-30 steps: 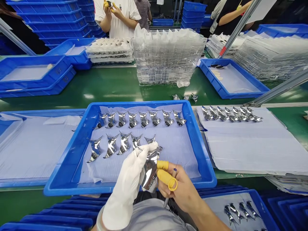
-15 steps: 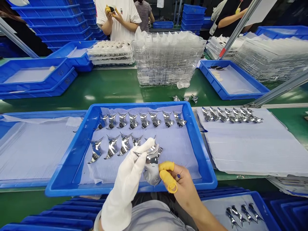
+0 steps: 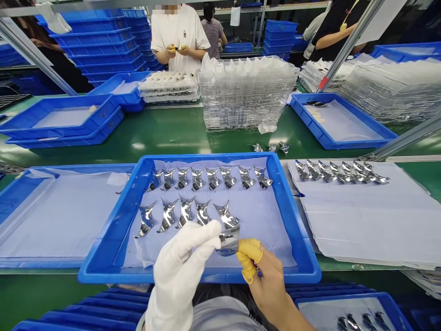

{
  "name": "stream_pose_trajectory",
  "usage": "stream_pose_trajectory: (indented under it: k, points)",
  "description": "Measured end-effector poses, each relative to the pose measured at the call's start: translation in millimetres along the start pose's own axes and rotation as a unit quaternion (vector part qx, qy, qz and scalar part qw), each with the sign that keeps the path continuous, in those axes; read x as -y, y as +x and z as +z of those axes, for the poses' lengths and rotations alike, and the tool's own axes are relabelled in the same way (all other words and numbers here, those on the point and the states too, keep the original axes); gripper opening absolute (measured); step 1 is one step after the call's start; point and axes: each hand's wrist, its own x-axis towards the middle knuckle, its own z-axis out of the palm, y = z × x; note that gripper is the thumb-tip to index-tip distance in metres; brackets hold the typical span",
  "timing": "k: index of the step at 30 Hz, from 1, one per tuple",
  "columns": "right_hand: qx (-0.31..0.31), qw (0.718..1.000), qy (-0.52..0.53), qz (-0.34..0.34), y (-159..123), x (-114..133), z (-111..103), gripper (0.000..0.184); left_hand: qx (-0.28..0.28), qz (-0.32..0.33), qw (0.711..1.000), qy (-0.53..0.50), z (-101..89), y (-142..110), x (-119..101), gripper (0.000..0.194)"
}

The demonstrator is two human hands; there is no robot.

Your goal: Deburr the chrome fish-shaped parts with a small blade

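My left hand (image 3: 188,266), in a white glove, pinches a shiny curved chrome part (image 3: 228,242) by its left side. My right hand (image 3: 267,269) wears yellow finger cots on its thumb and forefinger, which close on the part's right edge. A small dark blue tip (image 3: 259,273) sticks out between the right-hand fingers; what it belongs to is hidden. Both hands hold the part above the near side of a blue tray (image 3: 315,271). Inside the tray, pointed chrome parts (image 3: 168,215) stand in two rows on white liner sheets (image 3: 255,207).
On the right, more chrome parts (image 3: 324,171) line a stack of white sheets (image 3: 354,216). Another lined tray (image 3: 69,216) sits left. A stack of clear plastic trays (image 3: 244,96) stands across the green bench (image 3: 165,133). A co-worker (image 3: 182,37) is behind it.
The chrome part has been tilted, so it now shows a narrower, flatter face between my hands. My view has shifted slightly. The co-worker opposite has lowered both hands.
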Motion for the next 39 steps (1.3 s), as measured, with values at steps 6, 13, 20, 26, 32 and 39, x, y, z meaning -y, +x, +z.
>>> stream_pose_trajectory:
  k: [6,13,20,26,32,39]
  points:
    - [0.022,0.972,0.150,0.178,12,0,3,0.028,0.018,0.085,0.996,0.021,6.8,-2,-17,0.035]
    - [0.101,0.885,0.323,0.321,19,8,-2,0.044,-0.019,-0.139,0.990,-0.033,9.4,16,-3,0.013]
    - [0.086,0.786,0.456,0.409,24,14,8,0.051,-0.042,-0.194,0.979,-0.052,15.3,24,3,0.018]
    - [0.084,0.778,0.470,0.410,24,9,13,0.048,-0.048,-0.048,0.995,-0.078,15.1,20,0,0.015]
    - [0.083,0.780,0.470,0.404,26,13,13,0.047,-0.051,-0.116,0.989,-0.080,11.7,21,-1,0.016]
    - [0.058,0.808,0.452,0.373,33,28,14,0.048,-0.025,-0.259,0.962,-0.081,16.2,30,4,0.034]
